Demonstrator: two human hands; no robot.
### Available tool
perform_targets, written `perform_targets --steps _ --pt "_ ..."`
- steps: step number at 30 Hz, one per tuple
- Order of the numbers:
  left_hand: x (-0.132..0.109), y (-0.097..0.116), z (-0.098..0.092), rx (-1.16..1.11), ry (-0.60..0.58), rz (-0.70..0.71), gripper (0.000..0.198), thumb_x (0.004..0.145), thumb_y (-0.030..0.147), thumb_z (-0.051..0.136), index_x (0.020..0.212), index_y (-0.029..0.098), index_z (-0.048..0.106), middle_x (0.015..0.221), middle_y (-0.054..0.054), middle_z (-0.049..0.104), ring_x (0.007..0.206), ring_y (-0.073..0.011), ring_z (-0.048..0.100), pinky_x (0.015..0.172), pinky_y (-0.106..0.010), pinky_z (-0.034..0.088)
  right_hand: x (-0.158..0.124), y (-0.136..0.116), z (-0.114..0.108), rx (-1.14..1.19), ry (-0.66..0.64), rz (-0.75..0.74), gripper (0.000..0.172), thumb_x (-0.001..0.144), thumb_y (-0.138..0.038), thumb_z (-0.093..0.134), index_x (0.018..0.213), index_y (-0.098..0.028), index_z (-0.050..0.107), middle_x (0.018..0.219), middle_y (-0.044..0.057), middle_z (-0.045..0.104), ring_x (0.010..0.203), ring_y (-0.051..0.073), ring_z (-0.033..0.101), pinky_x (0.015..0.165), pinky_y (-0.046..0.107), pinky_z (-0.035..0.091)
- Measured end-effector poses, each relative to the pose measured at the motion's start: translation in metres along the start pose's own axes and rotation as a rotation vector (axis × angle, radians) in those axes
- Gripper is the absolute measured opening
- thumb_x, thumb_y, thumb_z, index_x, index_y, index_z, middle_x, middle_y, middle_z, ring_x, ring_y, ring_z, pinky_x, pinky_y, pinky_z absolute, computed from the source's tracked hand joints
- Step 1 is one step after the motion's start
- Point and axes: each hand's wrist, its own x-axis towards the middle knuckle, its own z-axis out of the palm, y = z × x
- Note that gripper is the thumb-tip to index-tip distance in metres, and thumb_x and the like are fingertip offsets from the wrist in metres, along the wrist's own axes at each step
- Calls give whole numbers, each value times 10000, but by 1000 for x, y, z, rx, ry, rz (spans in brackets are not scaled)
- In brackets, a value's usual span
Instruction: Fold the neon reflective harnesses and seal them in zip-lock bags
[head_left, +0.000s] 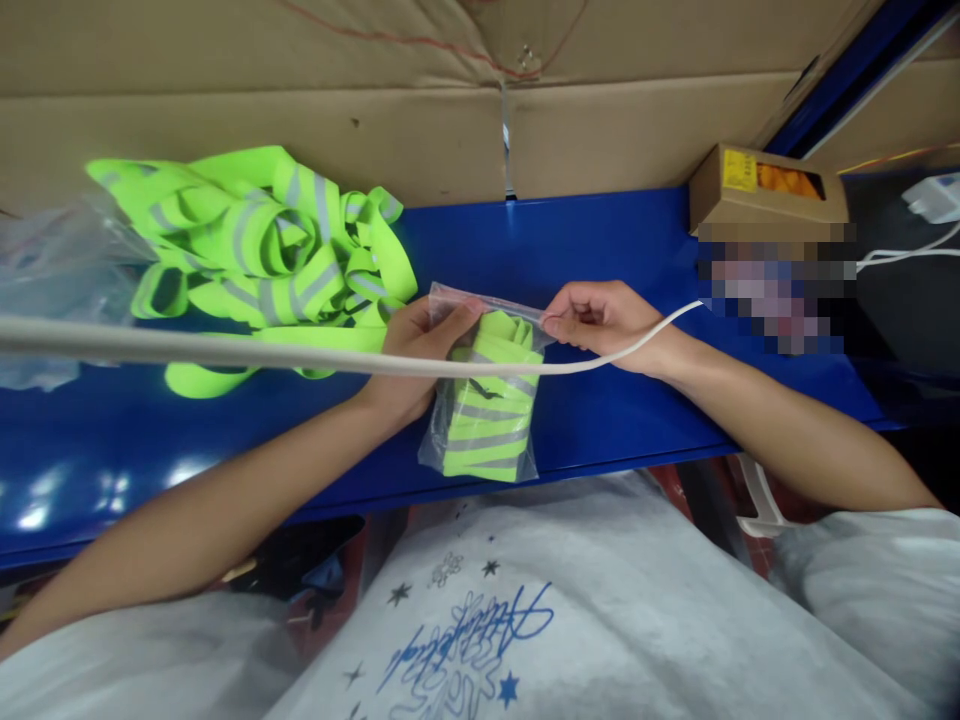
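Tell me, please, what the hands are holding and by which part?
Both hold one clear plastic bag of folded reflective straps by its top edge: the left hand at its left end, the right hand pinching its right end.

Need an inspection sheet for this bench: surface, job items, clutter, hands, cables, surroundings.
Surface: blue table, glossy, glare patches at left.
Job's things: clear bag holding a folded hi-vis band, at the near edge.
Clutter: pile of hi-vis bands; loose plastic bags; small cardboard box.
Grippers: left hand and right hand pinch the bag's mouth, one at each end.
Cables: white cable crosses in front of both hands; white plug with lead at far right.
Surroundings: cardboard wall behind the table.
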Motion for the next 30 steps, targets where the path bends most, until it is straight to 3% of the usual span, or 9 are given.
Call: perform_targets --steps 5,13,19,22,25,27,30 --pt "-2 0 -1 15 -13 -6 357 742 478 962 787 177 775 753 -20 685 644 -129 599 556 -232 484 -3 0 3 -25 48 -4 538 836 -675 848 860 -161 690 681 2 596 595 96 456 521 247 313" --pt "2 -1 -2 -37 38 -10 290 800 420 928 828 181 767 751 -11 662 666 -130 603 616 -243 521 4 9 4 -19 117 68 601 808 -747 832 833 -174 650 675 7 598 609 112 489 534 254 324" --pt "5 -1 -4 -66 -2 -1 297 848 456 898 885 186 780 913 -46 750 837 -182 701 785 -291 595 3 3 2 -22 116 -70 625 820 -789 801 834 -190 624 669 -25 530 607 98 413 534 259 291" --pt "4 3 -4 -57 -152 -19 395 809 483 925 1028 182 791 1059 -67 787 1032 -246 745 951 -347 616 4 -2 -2 -25 207 -170 611 850 -793 773 850 -207 601 732 -7 562 633 111 456 553 273 352" --pt "3 5 -3 -5 -376 -46 684 685 412 1015 1273 220 723 1306 -85 761 1223 -291 728 1062 -400 612 4 -7 -9 -40 380 -248 581 895 -793 725 906 -236 563 780 5 563 654 134 501 572 294 421" --pt "2 5 -3 70 -464 -23 817 617 346 1048 1336 237 677 1364 -97 739 1239 -291 732 1052 -404 629 3 -11 -12 -47 480 -261 550 922 -777 705 945 -254 539 793 9 558 669 152 533 585 312 465" --pt "2 4 -3 142 -498 9 791 622 364 1047 1304 216 675 1290 -107 763 1157 -279 766 1003 -398 653 1 -17 -12 -6 535 -245 506 950 -746 689 973 -273 509 811 12 562 696 175 580 611 337 526"
